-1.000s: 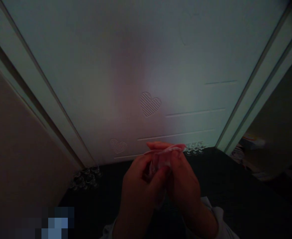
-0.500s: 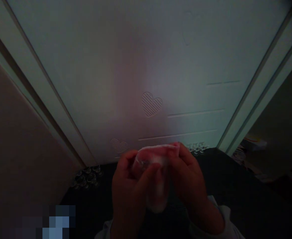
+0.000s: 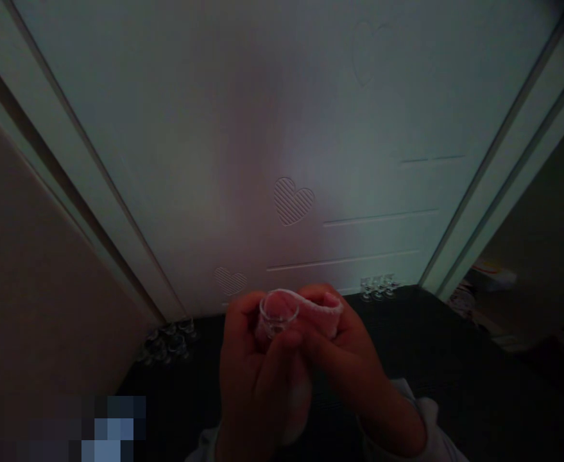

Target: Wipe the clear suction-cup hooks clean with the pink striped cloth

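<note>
A small clear glass (image 3: 278, 326) sits in my left hand (image 3: 253, 366), its round rim facing up. Pink cloth (image 3: 321, 310) shows behind the glass and stretches across to my right hand (image 3: 344, 346), whose fingers are closed on it. A paler fold of the cloth hangs below, between the two hands. Both thumbs lie close together at the front of the glass. The lower part of the glass is hidden by fingers and cloth.
Several small clear glasses (image 3: 169, 340) stand on the dark surface (image 3: 339, 417) at the left, and several more glasses (image 3: 378, 287) at the right, by the door. A pale door (image 3: 190, 160) with engraved hearts rises behind. White-topped items (image 3: 493, 277) lie far right.
The glass rim has come into clear view in my left hand. My right hand has shifted slightly left, towards the glass, and the cloth has folded differently between the hands.
</note>
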The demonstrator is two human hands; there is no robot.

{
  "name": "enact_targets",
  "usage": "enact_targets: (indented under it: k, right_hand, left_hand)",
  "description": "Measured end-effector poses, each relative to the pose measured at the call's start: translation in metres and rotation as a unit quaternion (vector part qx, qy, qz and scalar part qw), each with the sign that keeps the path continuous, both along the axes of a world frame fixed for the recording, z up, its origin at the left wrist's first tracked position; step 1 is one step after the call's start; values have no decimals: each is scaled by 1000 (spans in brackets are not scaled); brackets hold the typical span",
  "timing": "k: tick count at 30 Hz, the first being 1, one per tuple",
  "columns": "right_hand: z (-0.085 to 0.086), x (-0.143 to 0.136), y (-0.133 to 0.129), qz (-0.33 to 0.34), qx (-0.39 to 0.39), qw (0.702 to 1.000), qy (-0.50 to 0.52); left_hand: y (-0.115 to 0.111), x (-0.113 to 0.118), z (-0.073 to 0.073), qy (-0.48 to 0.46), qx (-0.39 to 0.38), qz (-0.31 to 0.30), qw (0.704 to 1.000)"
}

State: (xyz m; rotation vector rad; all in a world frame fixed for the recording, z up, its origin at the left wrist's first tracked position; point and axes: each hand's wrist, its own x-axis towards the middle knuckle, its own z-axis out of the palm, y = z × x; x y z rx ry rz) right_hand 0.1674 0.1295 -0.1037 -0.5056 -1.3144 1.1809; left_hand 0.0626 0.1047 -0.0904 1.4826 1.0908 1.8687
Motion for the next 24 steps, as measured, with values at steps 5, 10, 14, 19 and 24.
enact_targets:
  k: [5, 10, 14, 19, 24]
  right_hand:
    - [4, 0, -2, -16, 15, 1000, -15]
    - [4, 0, -5, -12, 10, 999, -42]
    - [3, 3, -6, 3, 19, 998, -52]
    - [3, 2, -3, -19, 50, 993, -108]
    - [4, 3, -2, -52, 60, 989, -129]
  left_hand:
    - [-4, 8, -1, -23, 18, -80, 996]
    - [-8, 12, 3, -153, -81, -137, 975]
    - [-10, 6, 8, -194, -138, -187, 953]
    - [-6, 1, 7, -188, -144, -185, 954]
    - [-1, 1, 6, -135, -132, -135, 973]
